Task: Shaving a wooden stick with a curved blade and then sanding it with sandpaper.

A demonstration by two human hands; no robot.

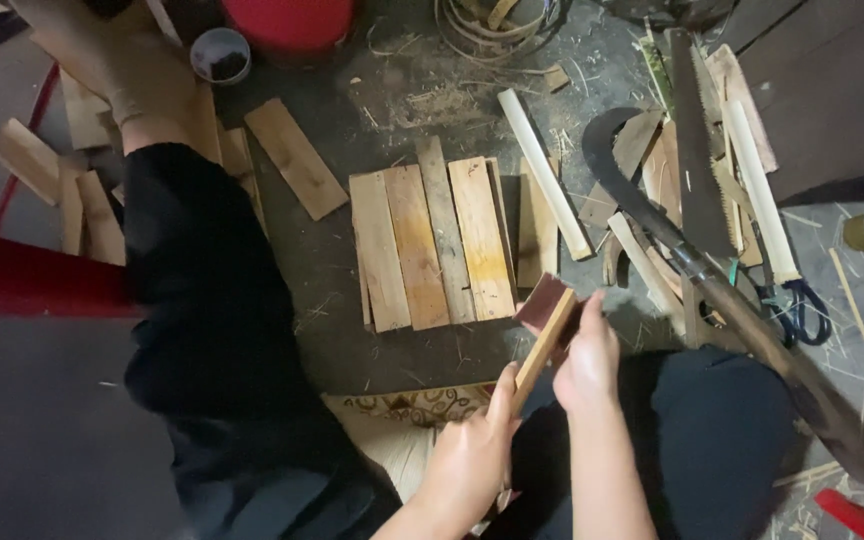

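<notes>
Dusty grey floor (352,330), littered with shavings. Row of flat wooden slats (432,245) ahead of knees. Curved blade (652,215) and saw (697,150) to right. Left hand (472,455) fingers wrapped round thin wooden strip (544,345); right hand (587,360) fingers pinching dark sanding block (542,300) against its top end.

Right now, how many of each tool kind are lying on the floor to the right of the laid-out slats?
Curved sickle blade: 1
Hand saw: 1
Scissors: 1
Total: 3
The left hand and right hand hold a bamboo slat, apart from the tools.
</notes>
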